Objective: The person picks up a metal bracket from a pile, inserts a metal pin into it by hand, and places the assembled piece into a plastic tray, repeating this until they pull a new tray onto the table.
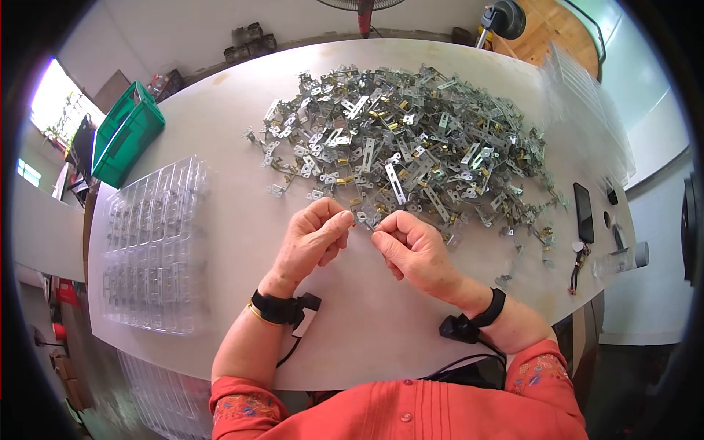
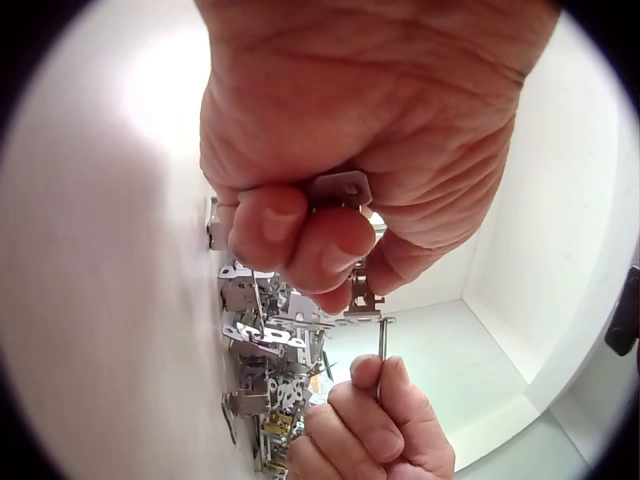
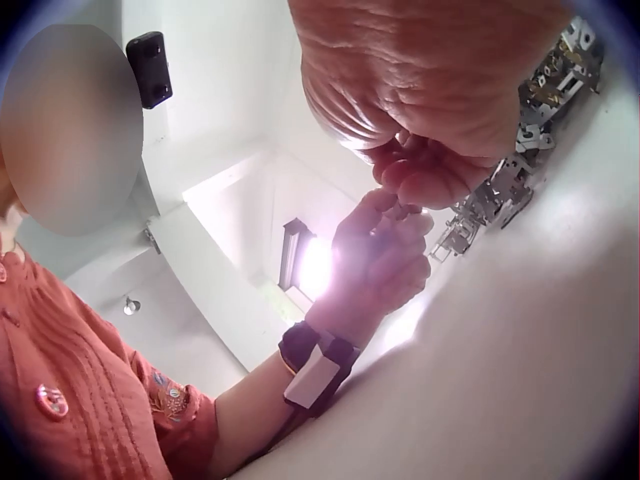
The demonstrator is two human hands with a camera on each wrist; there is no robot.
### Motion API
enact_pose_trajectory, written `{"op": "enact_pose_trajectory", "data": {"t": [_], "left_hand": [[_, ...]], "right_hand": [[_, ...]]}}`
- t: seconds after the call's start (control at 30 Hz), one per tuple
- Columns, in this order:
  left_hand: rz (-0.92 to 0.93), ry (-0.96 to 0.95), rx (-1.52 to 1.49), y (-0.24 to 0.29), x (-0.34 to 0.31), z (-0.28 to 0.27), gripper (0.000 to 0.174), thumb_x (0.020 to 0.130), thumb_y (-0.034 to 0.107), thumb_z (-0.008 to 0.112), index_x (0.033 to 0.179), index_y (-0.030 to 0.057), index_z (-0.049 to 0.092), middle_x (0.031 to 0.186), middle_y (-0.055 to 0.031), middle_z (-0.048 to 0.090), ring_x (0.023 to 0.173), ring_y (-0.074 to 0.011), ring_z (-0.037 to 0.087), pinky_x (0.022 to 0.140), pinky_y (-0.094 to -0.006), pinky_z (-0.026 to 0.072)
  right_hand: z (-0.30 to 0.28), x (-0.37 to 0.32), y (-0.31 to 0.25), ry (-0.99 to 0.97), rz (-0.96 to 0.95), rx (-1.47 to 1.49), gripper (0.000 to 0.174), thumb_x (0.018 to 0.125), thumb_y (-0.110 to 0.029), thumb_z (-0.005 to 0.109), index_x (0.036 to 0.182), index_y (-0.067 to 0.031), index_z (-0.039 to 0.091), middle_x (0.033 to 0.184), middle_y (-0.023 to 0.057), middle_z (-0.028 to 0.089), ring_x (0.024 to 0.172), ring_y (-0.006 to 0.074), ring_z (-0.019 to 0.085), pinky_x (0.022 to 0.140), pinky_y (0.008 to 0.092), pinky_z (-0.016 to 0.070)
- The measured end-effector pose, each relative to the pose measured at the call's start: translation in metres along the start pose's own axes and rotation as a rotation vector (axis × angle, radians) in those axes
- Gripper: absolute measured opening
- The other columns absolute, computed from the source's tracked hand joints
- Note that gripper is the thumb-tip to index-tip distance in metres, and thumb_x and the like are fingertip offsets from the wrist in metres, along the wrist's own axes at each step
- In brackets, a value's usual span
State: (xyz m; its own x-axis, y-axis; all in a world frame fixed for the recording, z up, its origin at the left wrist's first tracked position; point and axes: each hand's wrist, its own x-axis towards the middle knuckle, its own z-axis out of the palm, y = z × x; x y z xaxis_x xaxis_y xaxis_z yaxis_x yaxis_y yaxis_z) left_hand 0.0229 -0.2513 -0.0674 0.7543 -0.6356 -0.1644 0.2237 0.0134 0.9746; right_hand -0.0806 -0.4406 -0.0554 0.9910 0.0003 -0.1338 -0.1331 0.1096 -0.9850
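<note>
My left hand [image 1: 314, 233] pinches a small metal bracket [image 2: 362, 292] between thumb and forefinger, at the near edge of the heap. A second flat metal tab with a hole [image 2: 343, 188] pokes out from among its curled fingers in the left wrist view. Close by on the right, my right hand [image 1: 419, 249] pinches a thin metal piece [image 2: 383, 342], seen edge-on, its upper end right at the bracket. In the right wrist view both hands nearly meet and the fingers hide most of the parts. Behind them spreads a heap of metal brackets [image 1: 396, 180], some with brass-coloured bits.
Clear plastic trays [image 1: 150, 246] with metal parts in their compartments lie at the left of the white table [image 1: 242, 352]. A green crate [image 1: 128, 136] stands at the back left. Stacked clear trays [image 1: 587, 117], a phone [image 1: 583, 213] and a bottle [image 1: 620, 260] are at the right.
</note>
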Motion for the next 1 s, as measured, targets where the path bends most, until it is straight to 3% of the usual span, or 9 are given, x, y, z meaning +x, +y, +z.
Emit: {"op": "enact_pose_trajectory", "data": {"t": [0.6, 1.0], "left_hand": [[0.008, 0.092, -0.091, -0.004, 0.006, -0.012, 0.019, 0.102, 0.023, 0.06, 0.092, 0.0072, 0.059, 0.068, -0.0016, 0.058, 0.044, -0.0035, 0.04, 0.039, -0.0186, 0.0273], [0.017, 0.012, 0.109, -0.003, 0.001, -0.001, 0.02, 0.099, 0.025, 0.065, 0.091, 0.0073, 0.06, 0.069, 0.001, 0.058, 0.05, -0.0024, 0.043, 0.043, -0.019, 0.031]], "right_hand": [[-0.001, 0.028, -0.009, -0.015, -0.037, -0.177, 0.013, 0.098, -0.014, 0.064, 0.091, -0.0033, 0.06, 0.067, -0.0073, 0.052, 0.057, 0.0004, 0.041, 0.05, 0.0217, 0.0332], [0.004, 0.015, -0.018, -0.039, 0.042, -0.066, 0.018, 0.101, -0.017, 0.061, 0.108, -0.0012, 0.056, 0.068, -0.0018, 0.058, 0.058, 0.0052, 0.051, 0.051, 0.0236, 0.0417]]}}
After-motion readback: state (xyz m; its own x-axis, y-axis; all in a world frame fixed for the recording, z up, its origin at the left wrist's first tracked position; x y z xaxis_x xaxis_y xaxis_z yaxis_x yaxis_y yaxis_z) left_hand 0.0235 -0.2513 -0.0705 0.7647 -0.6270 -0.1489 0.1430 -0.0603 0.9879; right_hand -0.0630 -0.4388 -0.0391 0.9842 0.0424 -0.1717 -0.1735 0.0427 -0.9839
